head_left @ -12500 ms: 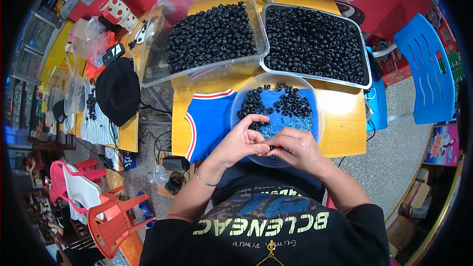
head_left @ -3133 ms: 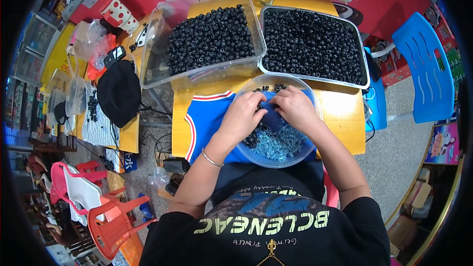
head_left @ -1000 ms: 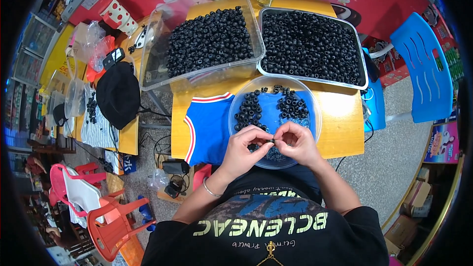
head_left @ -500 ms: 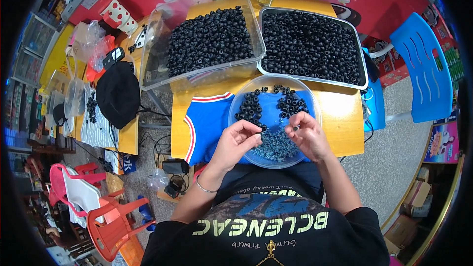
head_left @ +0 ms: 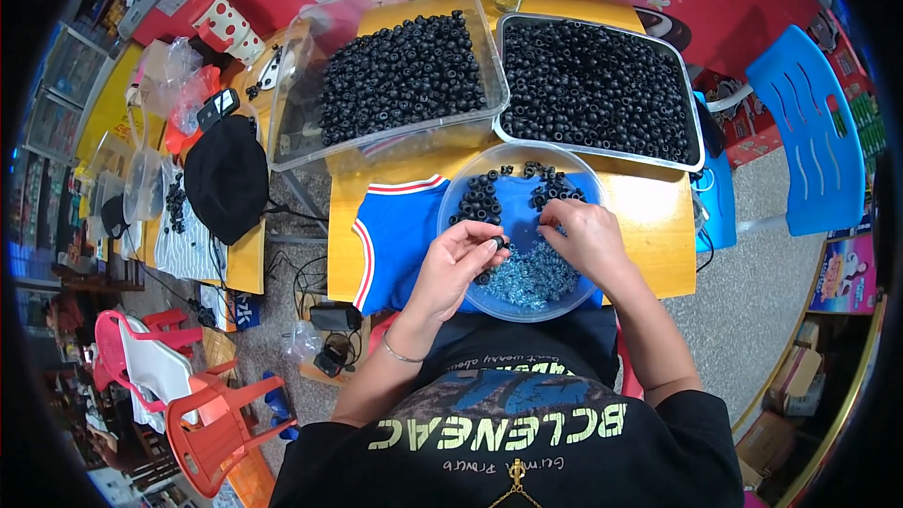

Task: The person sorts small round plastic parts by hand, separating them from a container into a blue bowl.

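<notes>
- Pinching one black barrel-shaped ring [head_left: 499, 243] btwn thumb & index of L hand [head_left: 455, 261], up over the tub's L side.
- Holding R hand [head_left: 585, 237] palm-down, fingers bent, tips pointing in twd the L grip; can't tell whether pinching anything or not, tips partly hidden.
- Showing a small gap btwn R fingertips & the held ring, not touching.
- Wearing a thin silver bangle [head_left: 400, 355] just below L grip, at the wrist.
- Got a round clear plastic tub [head_left: 515, 196] directly under both grips.
- Can see a heap of clear-blue bits [head_left: 529, 282] in the tub's near half, below & btwn the grips; too small to make out each one.
- Can see loose black rings [head_left: 480, 198] just beyond L grip, inside tub; second bunch of black rings [head_left: 553, 188] just beyond R fingertips.
- Got a blue sleeveless jersey [head_left: 400, 235] w/ red & white trim L of the L grip, running partly under tub.
- Got a rectangular clear plastic bin [head_left: 293, 122], part-filled w/ more black rings, well beyond L grip; white-rimmed rect. tray [head_left: 602, 153], full of same, beyond R grip.
- Got a yellow table [head_left: 658, 240] under it all, bare stretch R of R grip.
- Can see a black fabric hat [head_left: 226, 179] far L of grips; blue slatted chair [head_left: 816, 132] far R.
</notes>
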`<act>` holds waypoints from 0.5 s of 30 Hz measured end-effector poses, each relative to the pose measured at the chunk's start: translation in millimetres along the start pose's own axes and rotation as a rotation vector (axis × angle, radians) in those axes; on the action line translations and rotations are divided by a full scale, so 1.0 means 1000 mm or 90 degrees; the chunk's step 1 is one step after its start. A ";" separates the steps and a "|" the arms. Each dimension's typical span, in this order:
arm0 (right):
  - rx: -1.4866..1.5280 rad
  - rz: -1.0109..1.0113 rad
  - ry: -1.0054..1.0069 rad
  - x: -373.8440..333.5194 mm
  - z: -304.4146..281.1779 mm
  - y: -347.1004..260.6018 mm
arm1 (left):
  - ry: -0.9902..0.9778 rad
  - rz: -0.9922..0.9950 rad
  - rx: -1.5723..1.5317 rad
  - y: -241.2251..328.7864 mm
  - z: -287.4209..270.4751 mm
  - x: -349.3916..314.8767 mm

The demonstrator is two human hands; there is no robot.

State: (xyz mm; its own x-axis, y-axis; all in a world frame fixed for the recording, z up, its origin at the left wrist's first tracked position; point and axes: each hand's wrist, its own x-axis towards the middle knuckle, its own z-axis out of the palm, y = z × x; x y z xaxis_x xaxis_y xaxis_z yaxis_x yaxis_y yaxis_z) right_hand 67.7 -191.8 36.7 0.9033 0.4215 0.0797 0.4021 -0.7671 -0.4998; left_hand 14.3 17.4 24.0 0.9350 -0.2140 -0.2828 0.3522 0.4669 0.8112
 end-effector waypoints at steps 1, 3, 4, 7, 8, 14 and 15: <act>0.000 0.001 0.000 0.000 0.002 -0.002 | 0.001 0.000 0.001 -0.001 0.000 0.001; -0.071 0.010 -0.007 -0.001 0.007 -0.007 | 0.003 0.001 0.002 0.000 0.000 0.002; -0.071 0.010 -0.007 -0.002 0.011 -0.008 | 0.004 -0.015 -0.021 0.000 0.001 0.002; -0.130 0.015 -0.001 -0.001 0.020 -0.008 | -0.007 -0.052 -0.063 0.003 0.003 0.005; -0.112 0.017 -0.003 -0.001 0.020 -0.008 | -0.018 -0.070 -0.082 0.005 0.005 0.006; 0.423 0.097 -0.114 -0.001 0.007 -0.005 | -0.029 0.159 0.399 -0.008 0.008 0.011; 0.603 0.162 -0.165 -0.002 0.006 -0.005 | -0.001 0.240 0.517 -0.006 0.013 0.009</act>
State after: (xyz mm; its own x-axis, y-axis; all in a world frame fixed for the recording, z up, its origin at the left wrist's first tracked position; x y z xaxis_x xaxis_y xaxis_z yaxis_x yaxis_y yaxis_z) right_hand 63.1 -186.2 34.1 0.8399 0.4776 -0.2578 -0.1836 -0.1969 -0.9631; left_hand 20.2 1.4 23.5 0.9824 -0.1707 0.0759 -0.1169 -0.2448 0.9625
